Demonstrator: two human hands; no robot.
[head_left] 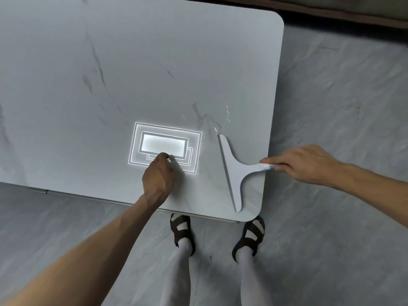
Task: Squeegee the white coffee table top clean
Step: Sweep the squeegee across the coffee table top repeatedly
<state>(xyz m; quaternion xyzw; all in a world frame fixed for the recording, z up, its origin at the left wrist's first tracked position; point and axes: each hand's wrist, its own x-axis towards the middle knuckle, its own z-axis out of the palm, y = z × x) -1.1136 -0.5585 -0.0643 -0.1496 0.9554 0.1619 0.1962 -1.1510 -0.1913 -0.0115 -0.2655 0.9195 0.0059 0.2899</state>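
Squeegee (234,171) lies blade-down near the white table's (110,62) right edge, the right hand (304,164) clamped on its handle; left hand's (157,175) curled fingers press the tabletop.

white coffee table top (110,62), squeegee (235,171) and water droplets (227,113) on it

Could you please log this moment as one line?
right hand: holds squeegee handle | blade: on table top | left hand: fist resting on table
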